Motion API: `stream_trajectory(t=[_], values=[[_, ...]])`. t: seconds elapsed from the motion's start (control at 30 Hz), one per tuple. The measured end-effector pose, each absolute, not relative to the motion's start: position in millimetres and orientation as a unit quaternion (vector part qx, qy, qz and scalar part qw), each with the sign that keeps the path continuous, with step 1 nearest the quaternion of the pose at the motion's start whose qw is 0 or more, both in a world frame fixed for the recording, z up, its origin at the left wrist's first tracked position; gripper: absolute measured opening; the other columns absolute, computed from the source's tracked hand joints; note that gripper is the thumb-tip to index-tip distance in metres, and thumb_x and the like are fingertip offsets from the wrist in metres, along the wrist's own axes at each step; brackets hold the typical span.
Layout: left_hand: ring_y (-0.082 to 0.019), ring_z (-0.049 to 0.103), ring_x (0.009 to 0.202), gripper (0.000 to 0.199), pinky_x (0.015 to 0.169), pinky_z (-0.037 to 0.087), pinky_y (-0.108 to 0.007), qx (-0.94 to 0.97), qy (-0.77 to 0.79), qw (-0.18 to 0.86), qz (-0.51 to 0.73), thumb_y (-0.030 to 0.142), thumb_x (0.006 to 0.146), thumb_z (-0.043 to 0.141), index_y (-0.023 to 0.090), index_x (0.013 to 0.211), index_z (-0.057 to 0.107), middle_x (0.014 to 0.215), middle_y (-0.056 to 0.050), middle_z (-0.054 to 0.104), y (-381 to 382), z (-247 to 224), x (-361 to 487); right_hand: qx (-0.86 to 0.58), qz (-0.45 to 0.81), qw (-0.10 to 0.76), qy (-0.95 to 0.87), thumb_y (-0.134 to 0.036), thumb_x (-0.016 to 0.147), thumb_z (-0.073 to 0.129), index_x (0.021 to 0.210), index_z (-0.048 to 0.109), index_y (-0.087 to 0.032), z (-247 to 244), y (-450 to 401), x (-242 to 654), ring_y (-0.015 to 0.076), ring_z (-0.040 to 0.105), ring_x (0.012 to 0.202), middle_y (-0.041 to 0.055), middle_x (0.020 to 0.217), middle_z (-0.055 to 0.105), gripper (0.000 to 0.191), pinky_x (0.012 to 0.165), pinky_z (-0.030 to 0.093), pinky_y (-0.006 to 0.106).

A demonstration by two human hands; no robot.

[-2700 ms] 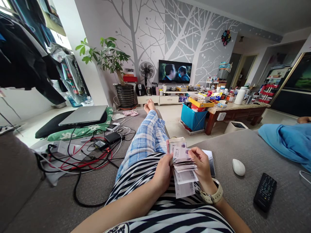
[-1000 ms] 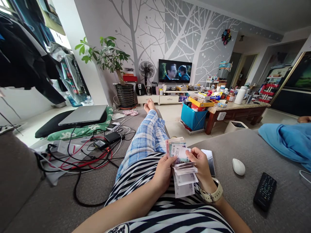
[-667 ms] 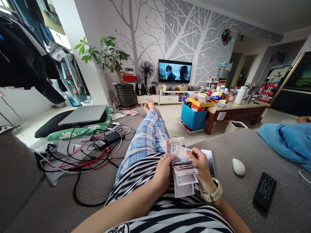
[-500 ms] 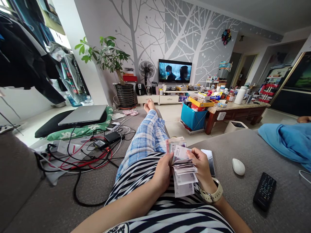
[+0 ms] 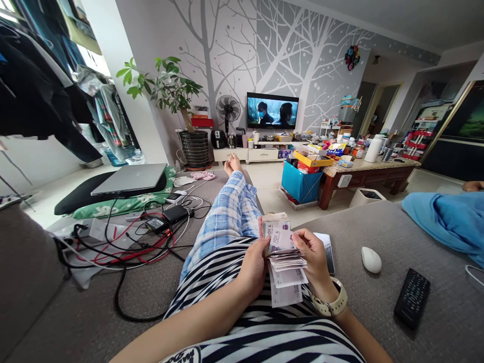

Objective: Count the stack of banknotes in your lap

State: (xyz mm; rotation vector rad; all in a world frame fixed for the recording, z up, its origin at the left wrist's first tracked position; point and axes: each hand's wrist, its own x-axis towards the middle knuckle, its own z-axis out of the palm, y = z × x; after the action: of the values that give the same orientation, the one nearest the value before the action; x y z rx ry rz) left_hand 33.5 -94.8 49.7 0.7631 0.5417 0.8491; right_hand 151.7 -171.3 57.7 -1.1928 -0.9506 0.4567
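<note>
A bundle of banknotes (image 5: 289, 278) is held over my lap, folded in the middle, with several lower ends hanging fanned out towards me. My left hand (image 5: 252, 268) is closed around the bundle's left side, its thumb pressed on top near the fold. On the other side my right hand (image 5: 313, 256) is closed, thumb and forefinger at the right edge of the upper notes. Part of the bundle is hidden behind my fingers. A pale watch (image 5: 333, 301) is strapped on my right wrist. Just beyond that hand lies a phone (image 5: 328, 252), partly covered.
On the sofa to the right are a white mouse (image 5: 371, 259), a black remote control (image 5: 412, 297) and a blue cloth (image 5: 446, 222). Tangled cables (image 5: 124, 247) and a laptop (image 5: 130, 179) lie to the left. A cluttered table (image 5: 378, 169) stands ahead on the right.
The top note's upper end has shifted and now lies flatter over the notes behind it. My right fingers have moved slightly; my left hand keeps its hold.
</note>
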Motion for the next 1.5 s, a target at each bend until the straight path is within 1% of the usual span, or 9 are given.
stream_trajectory(t=[0.13, 0.47, 0.6, 0.73, 1.0, 1.23, 1.5], values=[[-0.025, 0.068, 0.085, 0.036, 0.081, 0.05, -0.034, 0.358, 0.25, 0.813, 0.384, 0.038, 0.068, 0.073, 0.009, 0.089, 0.07, 0.089, -0.011, 0.074, -93.7, 50.1, 34.3, -0.539, 0.196, 0.698, -0.429, -0.049, 0.084, 0.059, 0.076, 0.059, -0.016, 57.6, -171.0, 151.3, 0.012, 0.048, 0.062, 0.0008, 0.068, 0.057, 0.034, 0.056, 0.034, 0.022], [-0.026, 0.068, 0.09, 0.035, 0.087, 0.05, -0.037, 0.364, 0.239, 0.816, 0.38, 0.036, 0.074, 0.068, 0.009, 0.096, 0.071, 0.095, -0.012, 0.074, -92.3, 44.6, 34.4, -0.537, 0.185, 0.702, -0.43, -0.049, 0.085, 0.058, 0.073, 0.058, -0.016, 58.2, -171.1, 152.0, 0.0115, 0.047, 0.06, 0.0008, 0.065, 0.055, 0.035, 0.055, 0.034, 0.023], [-0.026, 0.068, 0.089, 0.034, 0.089, 0.05, -0.037, 0.365, 0.236, 0.817, 0.38, 0.036, 0.076, 0.067, 0.008, 0.096, 0.07, 0.096, -0.012, 0.074, -92.2, 42.7, 34.0, -0.538, 0.181, 0.7, -0.433, -0.048, 0.085, 0.057, 0.073, 0.059, -0.016, 58.1, -171.3, 152.3, 0.0117, 0.047, 0.06, 0.0008, 0.065, 0.055, 0.035, 0.055, 0.034, 0.023], [-0.025, 0.068, 0.085, 0.035, 0.087, 0.05, -0.037, 0.365, 0.242, 0.815, 0.379, 0.035, 0.075, 0.067, 0.008, 0.096, 0.07, 0.096, -0.013, 0.074, -92.4, 43.3, 34.0, -0.536, 0.177, 0.702, -0.435, -0.048, 0.086, 0.057, 0.073, 0.058, -0.016, 57.7, -171.5, 152.5, 0.0116, 0.047, 0.061, 0.0007, 0.065, 0.055, 0.035, 0.056, 0.034, 0.023], [-0.025, 0.067, 0.09, 0.033, 0.086, 0.05, -0.035, 0.371, 0.243, 0.811, 0.38, 0.035, 0.077, 0.066, 0.009, 0.096, 0.07, 0.097, -0.012, 0.074, -94.1, 46.0, 33.1, -0.538, 0.176, 0.698, -0.439, -0.048, 0.086, 0.057, 0.073, 0.058, -0.016, 56.3, -171.9, 153.1, 0.0116, 0.048, 0.061, 0.0005, 0.066, 0.055, 0.035, 0.057, 0.034, 0.023], [-0.023, 0.067, 0.083, 0.03, 0.085, 0.05, -0.034, 0.363, 0.242, 0.813, 0.384, 0.033, 0.077, 0.066, 0.009, 0.094, 0.071, 0.092, -0.011, 0.074, -94.4, 46.4, 33.5, -0.538, 0.178, 0.697, -0.44, -0.048, 0.087, 0.056, 0.073, 0.058, -0.016, 53.7, -172.2, 153.9, 0.0116, 0.048, 0.061, 0.0002, 0.065, 0.055, 0.035, 0.057, 0.034, 0.023], [-0.024, 0.067, 0.087, 0.032, 0.089, 0.049, -0.037, 0.359, 0.237, 0.817, 0.385, 0.034, 0.073, 0.069, 0.009, 0.093, 0.071, 0.094, -0.011, 0.074, -92.2, 41.5, 34.5, -0.526, 0.188, 0.698, -0.447, -0.046, 0.088, 0.056, 0.073, 0.058, -0.016, 52.2, -171.5, 154.8, 0.0114, 0.047, 0.061, -0.0001, 0.064, 0.053, 0.034, 0.057, 0.034, 0.023]])
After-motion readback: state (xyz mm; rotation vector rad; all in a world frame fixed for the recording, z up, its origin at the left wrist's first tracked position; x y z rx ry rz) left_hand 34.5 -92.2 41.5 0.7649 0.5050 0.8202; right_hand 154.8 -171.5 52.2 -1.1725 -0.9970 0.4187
